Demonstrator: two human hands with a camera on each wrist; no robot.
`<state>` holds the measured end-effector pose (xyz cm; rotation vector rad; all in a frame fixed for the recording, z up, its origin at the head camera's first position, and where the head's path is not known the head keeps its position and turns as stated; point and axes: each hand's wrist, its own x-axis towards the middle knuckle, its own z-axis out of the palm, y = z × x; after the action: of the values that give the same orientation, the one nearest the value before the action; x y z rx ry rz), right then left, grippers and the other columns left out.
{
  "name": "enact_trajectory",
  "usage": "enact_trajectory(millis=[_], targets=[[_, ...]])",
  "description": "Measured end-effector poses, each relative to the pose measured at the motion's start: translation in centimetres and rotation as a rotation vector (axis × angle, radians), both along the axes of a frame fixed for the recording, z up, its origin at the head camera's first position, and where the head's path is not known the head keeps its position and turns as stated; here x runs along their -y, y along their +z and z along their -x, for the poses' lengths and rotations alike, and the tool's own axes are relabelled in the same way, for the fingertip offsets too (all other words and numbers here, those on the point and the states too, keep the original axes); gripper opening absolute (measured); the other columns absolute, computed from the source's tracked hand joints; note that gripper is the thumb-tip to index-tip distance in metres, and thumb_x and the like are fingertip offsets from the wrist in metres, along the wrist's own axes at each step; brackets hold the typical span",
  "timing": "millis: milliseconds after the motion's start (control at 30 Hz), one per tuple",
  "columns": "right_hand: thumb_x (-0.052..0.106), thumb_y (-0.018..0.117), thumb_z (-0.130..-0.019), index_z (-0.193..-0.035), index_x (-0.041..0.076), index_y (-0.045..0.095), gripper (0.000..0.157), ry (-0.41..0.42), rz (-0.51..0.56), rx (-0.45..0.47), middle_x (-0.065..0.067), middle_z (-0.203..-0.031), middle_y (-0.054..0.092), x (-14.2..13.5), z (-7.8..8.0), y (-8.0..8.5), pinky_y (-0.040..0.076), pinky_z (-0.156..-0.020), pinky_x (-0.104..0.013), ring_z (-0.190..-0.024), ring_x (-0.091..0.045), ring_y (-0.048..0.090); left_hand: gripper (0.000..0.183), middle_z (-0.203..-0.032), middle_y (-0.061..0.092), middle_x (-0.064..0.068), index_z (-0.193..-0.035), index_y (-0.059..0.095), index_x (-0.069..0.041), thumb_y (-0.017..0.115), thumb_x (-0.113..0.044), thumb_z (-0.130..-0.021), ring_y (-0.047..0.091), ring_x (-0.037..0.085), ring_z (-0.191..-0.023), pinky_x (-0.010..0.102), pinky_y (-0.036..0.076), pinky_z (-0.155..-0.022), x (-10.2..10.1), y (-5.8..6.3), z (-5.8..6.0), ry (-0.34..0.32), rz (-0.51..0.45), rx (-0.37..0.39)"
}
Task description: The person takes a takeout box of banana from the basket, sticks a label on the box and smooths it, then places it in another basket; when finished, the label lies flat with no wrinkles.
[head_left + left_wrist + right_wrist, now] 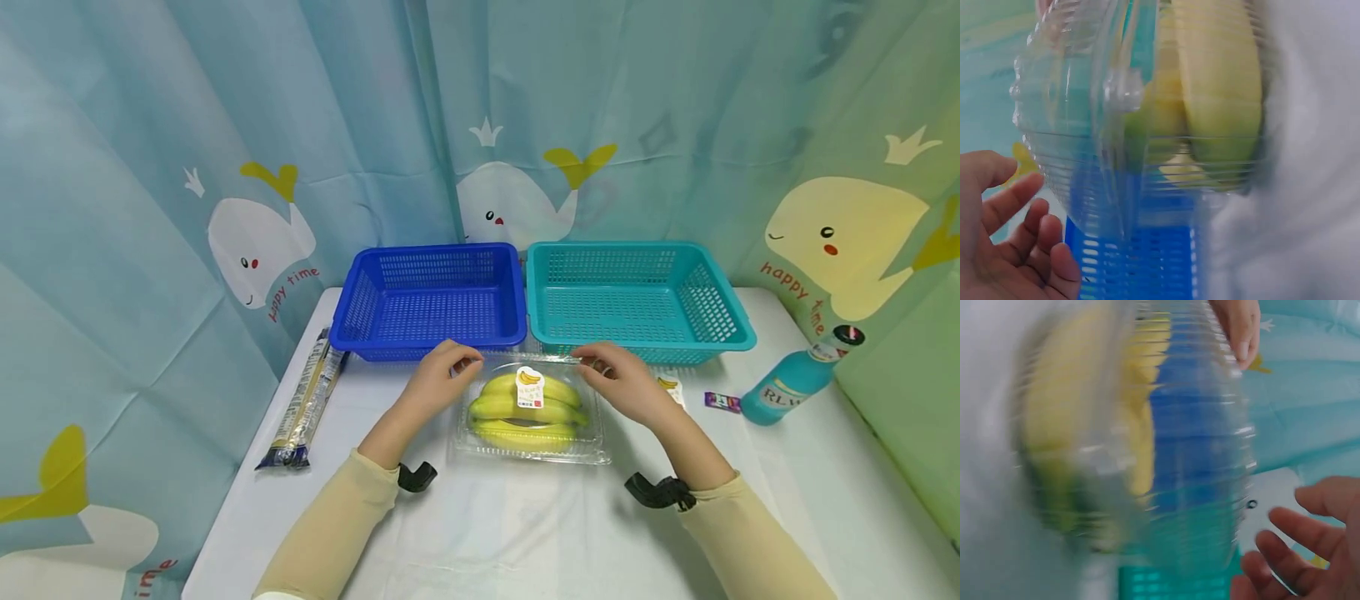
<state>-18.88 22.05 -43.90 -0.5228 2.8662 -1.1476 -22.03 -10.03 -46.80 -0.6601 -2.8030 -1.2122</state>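
Note:
A clear plastic clamshell box [531, 450] holding yellow-green bananas [525, 410] lies at the middle of the table, a banana sticker [529, 388] on its lid. Whether the lid is latched cannot be told. My left hand [441, 377] is by the box's far left corner; in the left wrist view the loosely bent fingers of that left hand [1019, 234] show a small gap from the ribbed plastic. By the far right corner is my right hand [624, 382]. The right wrist view shows the right hand [1310, 544] with spread, relaxed fingers and nothing in them.
Behind the box stand a blue basket [430, 343] and a teal basket [641, 340]. At left lies a long shiny packet [303, 404]. To the right are a small purple packet [722, 402], a tilted-looking blue bottle [791, 385] and a partly hidden banana label [670, 385].

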Motion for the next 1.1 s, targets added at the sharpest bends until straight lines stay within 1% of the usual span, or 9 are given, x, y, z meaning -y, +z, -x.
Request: enact_trajectory(millis=[133, 267, 400, 533, 633, 700, 833, 967, 1100], targets=[[0.024, 0.055, -0.102, -0.130, 0.007, 0.061, 0.033, -0.084, 0.027, -0.046, -0.012, -0.123, 0.059, -0.9, -0.7, -1.5, 0.051, -0.081, -0.039, -0.099, -0.023, 0.057, 0.026, -0.114, 0.058, -0.005, -0.119, 0.067, -0.022, 0.053, -0.037, -0.102, 0.055, 0.010, -0.098, 0.030, 0.051, -0.082, 0.7, -1.0, -0.6, 0.019, -0.028, 0.022], [0.025, 0.053, -0.103, -0.131, 0.005, 0.059, 0.035, -0.139, 0.084, -0.051, -0.017, -0.128, 0.054, -1.1, -1.1, -2.9, 0.051, -0.091, -0.049, -0.111, -0.031, 0.056, 0.032, -0.127, 0.054, 0.003, -0.128, 0.062, -0.017, 0.053, -0.035, -0.102, 0.055, 0.017, -0.108, 0.035, 0.051, -0.089, 1.1, -2.0, -1.1, 0.027, -0.051, 0.062], [0.026, 0.052, -0.104, -0.135, 0.002, 0.053, 0.040, -0.179, 0.184, -0.012, -0.023, -0.138, 0.046, -1.0, -1.5, -4.2, 0.043, -0.104, -0.059, -0.128, -0.042, 0.046, 0.043, -0.135, 0.048, 0.009, -0.140, 0.051, -0.017, 0.052, -0.038, -0.102, 0.052, 0.027, -0.119, 0.041, 0.050, -0.095, 1.2, -3.4, -1.4, 0.054, -0.109, 0.131], [0.029, 0.048, -0.105, -0.143, 0.003, 0.044, 0.047, -0.217, 0.287, 0.067, -0.026, -0.150, 0.035, -0.8, -1.8, -5.3, 0.033, -0.112, -0.061, -0.140, -0.046, 0.034, 0.055, -0.146, 0.040, 0.009, -0.151, 0.036, -0.020, 0.050, -0.043, -0.102, 0.045, 0.030, -0.132, 0.046, 0.045, -0.105, 1.1, -4.5, -1.9, 0.080, -0.184, 0.195], [0.036, 0.044, -0.106, -0.151, 0.007, 0.035, 0.054, -0.242, 0.336, 0.134, -0.026, -0.155, 0.031, -0.5, -1.9, -5.7, 0.029, -0.115, -0.062, -0.144, -0.047, 0.029, 0.060, -0.153, 0.034, 0.010, -0.155, 0.028, -0.020, 0.048, -0.043, -0.103, 0.038, 0.030, -0.140, 0.049, 0.039, -0.113, 0.8, -5.0, -2.0, 0.095, -0.271, 0.235], [0.041, 0.041, -0.106, -0.154, 0.010, 0.029, 0.059, -0.252, 0.359, 0.172, -0.025, -0.157, 0.030, -0.3, -2.0, -6.0, 0.028, -0.116, -0.062, -0.145, -0.046, 0.028, 0.060, -0.157, 0.030, 0.013, -0.157, 0.025, -0.019, 0.047, -0.039, -0.104, 0.034, 0.033, -0.144, 0.051, 0.035, -0.116, 0.6, -5.4, -2.0, 0.098, -0.336, 0.258], [0.044, 0.036, -0.107, -0.158, 0.012, 0.022, 0.062, -0.246, 0.413, 0.200, -0.021, -0.161, 0.026, 0.1, -2.0, -6.5, 0.021, -0.119, -0.061, -0.148, -0.043, 0.024, 0.059, -0.161, 0.026, 0.016, -0.158, 0.020, -0.018, 0.041, -0.033, -0.106, 0.027, 0.037, -0.149, 0.055, 0.025, -0.120, 0.4, -6.1, -1.8, 0.084, -0.465, 0.311], [0.041, 0.033, -0.107, -0.159, 0.011, 0.017, 0.062, -0.216, 0.471, 0.191, -0.015, -0.165, 0.016, 0.6, -2.0, -7.0, 0.012, -0.121, -0.061, -0.151, -0.041, 0.015, 0.061, -0.165, 0.018, 0.011, -0.160, 0.015, -0.021, 0.037, -0.040, -0.106, 0.016, 0.034, -0.153, 0.058, 0.013, -0.122, 0.2, -6.7, -1.8, 0.048, -0.544, 0.363], [0.040, 0.033, -0.107, -0.160, 0.013, 0.014, 0.062, -0.197, 0.523, 0.198, -0.012, -0.167, 0.010, 1.0, -2.1, -7.4, 0.007, -0.121, -0.063, -0.153, -0.040, 0.008, 0.064, -0.167, 0.009, 0.004, -0.160, 0.011, -0.028, 0.033, -0.050, -0.104, 0.007, 0.029, -0.155, 0.056, 0.005, -0.124, -0.3, -7.2, -2.0, 0.019, -0.561, 0.379]])
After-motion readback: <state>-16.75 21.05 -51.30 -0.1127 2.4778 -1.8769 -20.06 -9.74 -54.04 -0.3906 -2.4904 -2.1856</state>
